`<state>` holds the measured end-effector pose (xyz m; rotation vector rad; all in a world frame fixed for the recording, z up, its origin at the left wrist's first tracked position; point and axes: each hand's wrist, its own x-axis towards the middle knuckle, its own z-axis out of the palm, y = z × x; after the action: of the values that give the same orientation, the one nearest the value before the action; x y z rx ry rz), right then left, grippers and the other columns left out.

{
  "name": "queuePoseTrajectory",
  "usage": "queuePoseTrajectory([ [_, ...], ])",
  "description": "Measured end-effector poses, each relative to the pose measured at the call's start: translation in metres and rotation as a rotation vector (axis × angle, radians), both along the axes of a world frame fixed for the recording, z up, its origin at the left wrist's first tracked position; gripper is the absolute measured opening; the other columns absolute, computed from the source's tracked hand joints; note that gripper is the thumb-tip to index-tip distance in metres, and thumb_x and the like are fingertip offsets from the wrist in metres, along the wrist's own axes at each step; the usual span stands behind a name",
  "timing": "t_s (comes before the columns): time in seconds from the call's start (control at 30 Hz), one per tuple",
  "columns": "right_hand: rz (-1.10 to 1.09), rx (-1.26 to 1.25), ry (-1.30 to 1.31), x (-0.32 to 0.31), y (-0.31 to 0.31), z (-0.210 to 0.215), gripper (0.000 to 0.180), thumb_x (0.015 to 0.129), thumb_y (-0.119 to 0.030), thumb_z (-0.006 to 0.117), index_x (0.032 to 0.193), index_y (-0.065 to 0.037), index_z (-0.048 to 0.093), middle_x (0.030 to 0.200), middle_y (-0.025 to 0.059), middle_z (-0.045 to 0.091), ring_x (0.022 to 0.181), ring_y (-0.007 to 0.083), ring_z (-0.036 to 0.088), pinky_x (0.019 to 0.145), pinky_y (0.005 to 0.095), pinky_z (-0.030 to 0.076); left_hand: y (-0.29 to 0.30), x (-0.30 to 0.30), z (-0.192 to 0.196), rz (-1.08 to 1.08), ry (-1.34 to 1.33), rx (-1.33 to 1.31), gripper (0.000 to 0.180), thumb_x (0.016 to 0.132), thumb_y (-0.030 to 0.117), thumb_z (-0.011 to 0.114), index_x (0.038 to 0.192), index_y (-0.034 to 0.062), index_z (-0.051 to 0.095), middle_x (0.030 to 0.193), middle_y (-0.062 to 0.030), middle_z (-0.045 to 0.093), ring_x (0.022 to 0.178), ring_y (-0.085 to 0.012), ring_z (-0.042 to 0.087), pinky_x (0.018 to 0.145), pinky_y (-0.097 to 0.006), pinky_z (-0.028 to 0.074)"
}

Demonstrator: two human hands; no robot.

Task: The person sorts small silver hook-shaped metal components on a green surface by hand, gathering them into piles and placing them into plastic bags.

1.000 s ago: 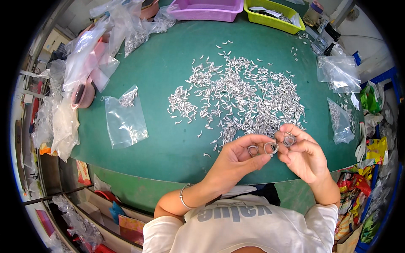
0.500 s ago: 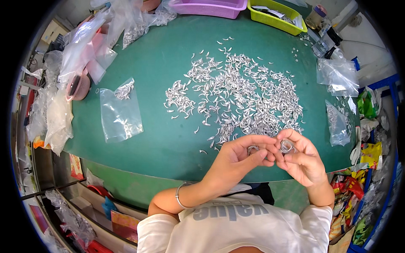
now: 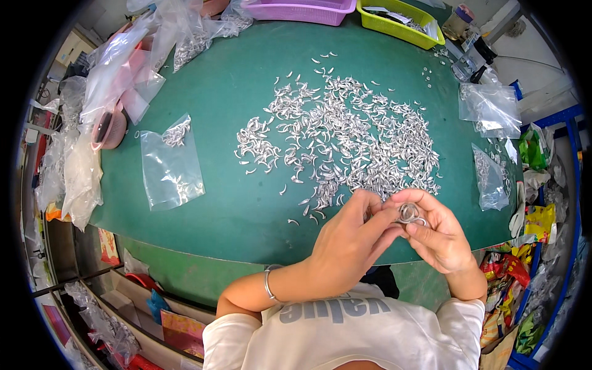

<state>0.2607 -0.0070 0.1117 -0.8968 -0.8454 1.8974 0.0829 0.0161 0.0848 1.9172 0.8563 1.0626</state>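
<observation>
While your hands were together over the near side of the table [image 3: 228, 222], the rings [image 3: 409, 214] sat toward the right — pinched between the thumb and fingers of your right hand [image 3: 439, 233], which was closed narrowly on them. Your left hand [image 3: 346, 243] was just left of them, fingers bent inward and pointing right, its back covering most of the grip; whether it held anything, you could not tell. So the rings lay to the right of your left hand, and your right hand was the nearer one. Being round, they gave no clear long axis; the loops overlapped, openings facing roughly up — too bunched to count. Your left fingertips were right beside the rings, though any contact was hidden. The pile [image 3: 416, 145] of small curved pieces spread on the far side of both hands, while the bag [image 3: 163, 163] lay well apart, to the left.
</observation>
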Motion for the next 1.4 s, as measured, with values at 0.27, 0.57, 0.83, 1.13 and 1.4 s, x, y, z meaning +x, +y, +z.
queuePoseTrajectory([
  [0.27, 0.018, 0.027, 0.115, -0.001, 0.002, 0.002, 0.044, 0.088, 0.004, 0.044, 0.131, 0.003, 0.032, 0.132, 0.0192, 0.041, 0.123, 0.0259, 0.042, 0.105, 0.0395, 0.031, 0.003, -0.002, -0.007, 0.008, -0.062, 0.201, 0.024, 0.072, 0.000, 0.067, 0.095, 0.0009, 0.061, 0.087, -0.0099, 0.050, 0.070, -0.0212, 0.055, 0.051, -0.029, 0.044],
  [0.57, 0.001, -0.021, 0.174, -0.002, 0.000, 0.006, 0.046, 0.089, 0.002, 0.044, 0.133, 0.003, 0.030, 0.134, 0.0199, 0.038, 0.123, 0.0259, 0.041, 0.102, 0.0386, 0.035, 0.004, 0.000, -0.004, 0.022, -0.092, 0.189, 0.032, 0.069, 0.002, 0.071, 0.099, -0.0013, 0.061, 0.087, -0.0094, 0.052, 0.068, -0.0197, 0.055, 0.054, -0.029, 0.046],
  [0.83, 0.012, 0.048, 0.073, -0.004, -0.002, 0.002, 0.043, 0.092, -0.002, 0.042, 0.133, 0.003, 0.030, 0.133, 0.0163, 0.039, 0.122, 0.0230, 0.042, 0.101, 0.0366, 0.037, 0.004, 0.001, 0.000, 0.029, -0.022, 0.141, 0.038, 0.068, 0.003, 0.073, 0.103, 0.0013, 0.058, 0.088, -0.0077, 0.052, 0.069, -0.0193, 0.057, 0.057, -0.030, 0.047],
  [1.13, -0.001, -0.003, 0.139, -0.002, -0.002, 0.000, 0.038, 0.095, -0.008, 0.040, 0.131, 0.004, 0.033, 0.133, 0.0169, 0.040, 0.121, 0.0246, 0.044, 0.104, 0.0380, 0.034, 0.004, 0.002, -0.005, 0.032, -0.168, 0.010, 0.038, 0.069, -0.003, 0.070, 0.103, 0.0038, 0.056, 0.094, -0.0071, 0.053, 0.070, -0.0147, 0.056, 0.056, -0.026, 0.044],
  [1.4, -0.158, -0.072, 0.274, -0.006, 0.005, -0.001, 0.036, 0.091, -0.002, 0.038, 0.127, 0.004, 0.038, 0.136, 0.0241, 0.038, 0.127, 0.0316, 0.038, 0.108, 0.0436, 0.027, 0.010, -0.010, -0.001, -0.195, -0.825, -1.026, 0.030, 0.085, 0.005, 0.054, 0.114, -0.0002, 0.047, 0.091, -0.0027, 0.050, 0.066, -0.0076, 0.038, 0.055, -0.020, 0.031],
])
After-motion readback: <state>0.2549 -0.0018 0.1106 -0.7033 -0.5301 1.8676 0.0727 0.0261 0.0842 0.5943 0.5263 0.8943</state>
